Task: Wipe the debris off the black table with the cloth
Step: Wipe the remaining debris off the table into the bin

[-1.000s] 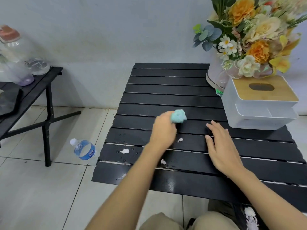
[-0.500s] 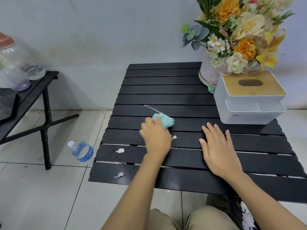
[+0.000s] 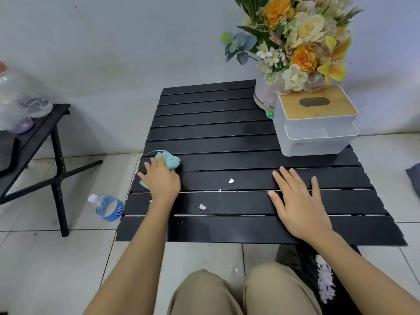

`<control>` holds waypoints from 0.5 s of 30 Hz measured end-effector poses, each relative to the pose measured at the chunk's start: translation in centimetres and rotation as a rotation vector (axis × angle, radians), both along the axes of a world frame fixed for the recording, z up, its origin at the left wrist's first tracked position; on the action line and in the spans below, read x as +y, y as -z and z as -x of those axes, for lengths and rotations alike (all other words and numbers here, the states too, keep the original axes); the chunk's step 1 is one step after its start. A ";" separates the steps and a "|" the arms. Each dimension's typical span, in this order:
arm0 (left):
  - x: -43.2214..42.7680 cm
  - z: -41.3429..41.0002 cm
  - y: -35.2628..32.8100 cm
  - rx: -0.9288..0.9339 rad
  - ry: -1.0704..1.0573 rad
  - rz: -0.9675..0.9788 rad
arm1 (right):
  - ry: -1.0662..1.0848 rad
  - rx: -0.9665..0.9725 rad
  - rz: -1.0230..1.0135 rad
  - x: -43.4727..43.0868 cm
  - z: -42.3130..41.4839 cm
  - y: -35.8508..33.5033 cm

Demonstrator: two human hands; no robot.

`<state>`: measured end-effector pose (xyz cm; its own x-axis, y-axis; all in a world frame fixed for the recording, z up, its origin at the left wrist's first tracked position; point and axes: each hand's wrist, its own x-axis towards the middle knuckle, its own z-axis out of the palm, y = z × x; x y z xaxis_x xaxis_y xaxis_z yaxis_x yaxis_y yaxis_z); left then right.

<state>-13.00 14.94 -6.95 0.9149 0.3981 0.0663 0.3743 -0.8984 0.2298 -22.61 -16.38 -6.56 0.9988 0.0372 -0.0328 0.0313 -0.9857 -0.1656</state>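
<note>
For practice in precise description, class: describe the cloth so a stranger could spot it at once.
Start at the black slatted table. Go to its left edge, where the left hand holds something down. The cloth bunched under that hand is pale turquoise, the only soft blue-green thing among the white scraps.

Before me a pale grey wall [image 3: 113, 53] fills the upper frame; white floor tiles [image 3: 45, 269] below, black side table [image 3: 58, 169] at left.
</note>
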 end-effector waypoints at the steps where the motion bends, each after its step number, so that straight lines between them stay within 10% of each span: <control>1: -2.2 0.4 -0.1 0.003 0.009 -0.030 | 0.003 -0.005 0.000 0.1 -0.1 0.0; 8: -16.1 5.9 -1.9 0.096 0.436 0.249 | -0.021 -0.009 -0.097 -0.2 0.0 0.0; 11: -12.2 4.0 -4.8 0.066 0.404 0.762 | 0.020 -0.016 -0.271 -1.5 0.6 -0.9; 15: -5.3 4.6 -6.6 -0.109 0.181 0.757 | 0.146 -0.046 -0.153 -5.4 3.6 -1.4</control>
